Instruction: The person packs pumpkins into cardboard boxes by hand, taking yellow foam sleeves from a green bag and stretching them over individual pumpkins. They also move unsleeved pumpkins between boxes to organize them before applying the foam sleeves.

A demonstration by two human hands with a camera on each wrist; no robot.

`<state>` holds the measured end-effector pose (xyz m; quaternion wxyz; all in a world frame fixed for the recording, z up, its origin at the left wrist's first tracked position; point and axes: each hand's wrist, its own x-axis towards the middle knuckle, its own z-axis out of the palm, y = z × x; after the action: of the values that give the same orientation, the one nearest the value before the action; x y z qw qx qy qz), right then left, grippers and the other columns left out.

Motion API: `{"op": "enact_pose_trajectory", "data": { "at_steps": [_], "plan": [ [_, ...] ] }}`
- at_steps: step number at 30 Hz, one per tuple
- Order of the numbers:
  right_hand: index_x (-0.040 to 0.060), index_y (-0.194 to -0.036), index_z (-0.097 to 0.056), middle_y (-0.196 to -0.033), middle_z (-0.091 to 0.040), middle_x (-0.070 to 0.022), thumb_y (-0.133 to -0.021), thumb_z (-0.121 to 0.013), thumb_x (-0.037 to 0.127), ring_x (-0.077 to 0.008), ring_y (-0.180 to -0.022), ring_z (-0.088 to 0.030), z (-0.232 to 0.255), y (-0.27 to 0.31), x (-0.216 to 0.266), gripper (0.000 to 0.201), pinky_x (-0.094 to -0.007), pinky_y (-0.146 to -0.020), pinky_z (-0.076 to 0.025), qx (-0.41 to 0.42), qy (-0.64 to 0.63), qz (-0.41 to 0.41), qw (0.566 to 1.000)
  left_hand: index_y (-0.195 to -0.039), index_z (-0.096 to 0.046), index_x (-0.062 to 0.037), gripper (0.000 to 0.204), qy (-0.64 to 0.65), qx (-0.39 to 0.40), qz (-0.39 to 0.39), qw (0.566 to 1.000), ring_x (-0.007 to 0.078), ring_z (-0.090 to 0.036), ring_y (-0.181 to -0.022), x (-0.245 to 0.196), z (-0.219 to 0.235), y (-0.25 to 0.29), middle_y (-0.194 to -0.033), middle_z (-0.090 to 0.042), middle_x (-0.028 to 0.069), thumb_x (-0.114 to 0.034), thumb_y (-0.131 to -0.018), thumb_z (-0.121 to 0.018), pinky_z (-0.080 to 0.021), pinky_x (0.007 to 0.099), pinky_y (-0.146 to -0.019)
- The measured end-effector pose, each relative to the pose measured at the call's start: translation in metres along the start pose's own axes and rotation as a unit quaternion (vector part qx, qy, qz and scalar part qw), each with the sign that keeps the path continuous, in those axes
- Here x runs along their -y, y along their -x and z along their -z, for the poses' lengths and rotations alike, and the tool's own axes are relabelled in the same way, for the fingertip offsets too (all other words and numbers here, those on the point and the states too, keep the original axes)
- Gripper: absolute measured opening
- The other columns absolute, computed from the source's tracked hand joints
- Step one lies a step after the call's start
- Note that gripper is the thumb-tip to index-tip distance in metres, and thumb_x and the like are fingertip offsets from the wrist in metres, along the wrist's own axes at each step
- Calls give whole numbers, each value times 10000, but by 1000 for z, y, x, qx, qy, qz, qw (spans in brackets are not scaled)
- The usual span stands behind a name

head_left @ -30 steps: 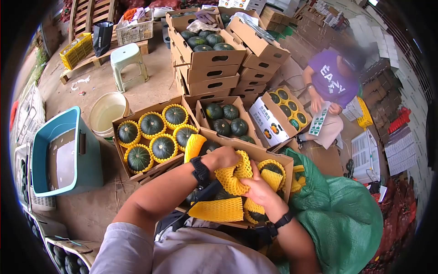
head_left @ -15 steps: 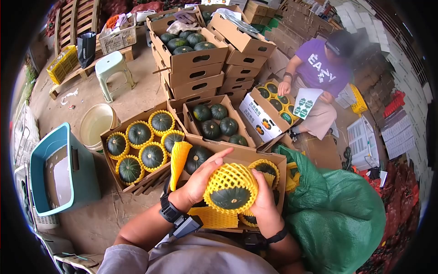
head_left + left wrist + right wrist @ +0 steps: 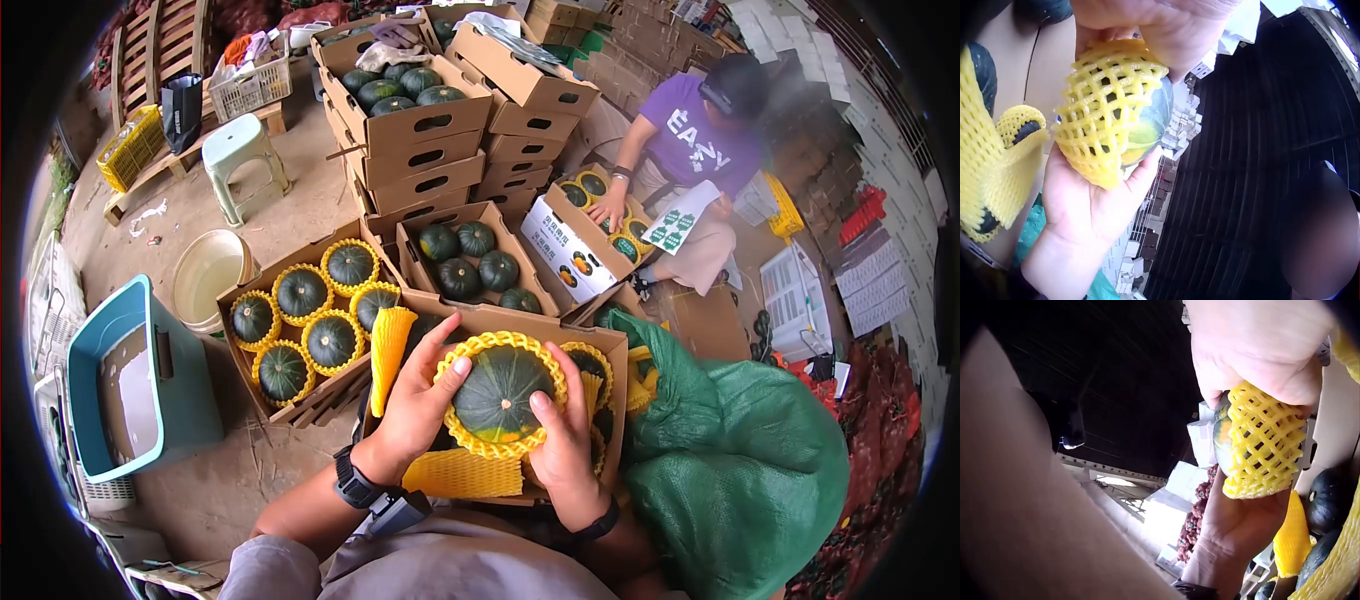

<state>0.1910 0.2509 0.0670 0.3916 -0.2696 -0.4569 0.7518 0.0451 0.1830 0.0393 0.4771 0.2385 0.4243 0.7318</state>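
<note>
My left hand (image 3: 415,400) and right hand (image 3: 565,455) hold a dark green pumpkin (image 3: 503,392) between them, above an open cardboard box. A yellow foam net (image 3: 1107,112) wraps its sides, and its upward face is bare with a small orange patch. Both thumbs rest at the net's rim, with the fingers curved round the sides. In the right wrist view the net (image 3: 1266,447) covers most of the side. Below my hands, a flattened yellow net (image 3: 465,474) lies over the box, and another net (image 3: 390,350) stands at its left corner.
A box of netted pumpkins (image 3: 302,292) stands left, and a box of bare ones (image 3: 460,278) beyond. Stacked boxes (image 3: 425,155) rise behind. A green sack (image 3: 730,460) lies right, a blue tub (image 3: 190,380) left. A person in purple (image 3: 690,140) sits across, touching boxed pumpkins.
The net went from bunched between my hands to fitted round a pumpkin, which has since turned to show its bare face upward. The seated person has reached into their box.
</note>
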Motion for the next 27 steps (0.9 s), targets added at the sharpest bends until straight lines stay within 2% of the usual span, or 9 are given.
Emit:
{"op": "enact_pose_trajectory", "data": {
  "at_steps": [5,7,9,13,15,17,21,23,27],
  "plan": [
    [14,-1374,-371,-1343,-446,-107,-875,-644,167,-202,-1232,-441,8,-6,-12,589,-346,-1056,-335,21,171,103,980,-1349,-408,1,491,83,16,148,985,153,-550,-1067,2,-1,5,-1184,-575,97,-266,-963,-551,-422,290,-974],
    [17,-1377,-367,-1346,-454,-95,-888,-640,208,-200,-1236,-444,11,-6,-7,592,-350,-1057,-339,46,5,-55,997,-1332,-429,-15,502,112,19,122,986,205,-544,-1138,12,1,9,-1262,-544,127,-371,-981,-465,-414,346,-1012],
    [23,-1390,-347,-1354,-460,-76,-909,-624,262,-196,-1238,-451,21,-8,-6,605,-351,-1052,-354,89,-228,-225,943,-1362,-402,-28,583,220,47,144,964,248,-529,-1188,13,4,13,-1328,-505,149,-471,-983,-388,-400,406,-1042],
    [16,-1408,-315,-1360,-449,-133,-887,-654,290,-232,-1252,-441,-3,-8,0,679,-378,-1051,-353,75,86,-61,992,-1298,-468,-29,595,285,-5,182,941,249,-578,-1123,12,-6,12,-1250,-566,153,-515,-982,-335,-443,411,-1000],
    [10,-1413,-304,-1337,-446,-164,-780,-764,356,-245,-1263,-416,-12,-2,-4,855,-388,-1049,-344,107,326,108,933,-1239,-507,-24,547,163,-49,125,977,234,-622,-1024,23,-6,4,-1152,-615,140,-482,-992,-341,-485,382,-941],
    [21,-1419,-298,-1327,-433,-145,-704,-821,341,-236,-1255,-409,-10,2,1,942,-371,-1048,-337,121,418,117,893,-1235,-496,-32,465,136,-56,113,983,210,-625,-981,21,-8,4,-1125,-616,119,-414,-1004,-363,-494,353,-907],
    [49,-1421,-307,-1341,-415,-105,-715,-802,273,-199,-1223,-443,1,0,16,891,-328,-1056,-328,137,-45,-93,985,-1315,-407,-41,464,175,30,134,975,177,-576,-1057,7,-4,12,-1223,-556,79,-326,-965,-513,-465,332,-927],
    [38,-1410,-339,-1325,-445,-105,-740,-786,260,-187,-1214,-453,12,-6,26,835,-321,-1053,-331,139,-28,-91,986,-1317,-407,-30,519,168,87,84,978,173,-559,-1083,2,-11,21,-1247,-541,67,-314,-925,-594,-458,332,-933],
    [17,-1401,-360,-1318,-463,-108,-837,-693,225,-165,-1210,-443,13,-8,28,687,-309,-1050,-323,94,93,-36,991,-1269,-390,-44,608,10,30,-4,1000,166,-535,-1085,6,-6,14,-1188,-532,74,-173,-801,-756,-447,311,-938]
  ]
}}
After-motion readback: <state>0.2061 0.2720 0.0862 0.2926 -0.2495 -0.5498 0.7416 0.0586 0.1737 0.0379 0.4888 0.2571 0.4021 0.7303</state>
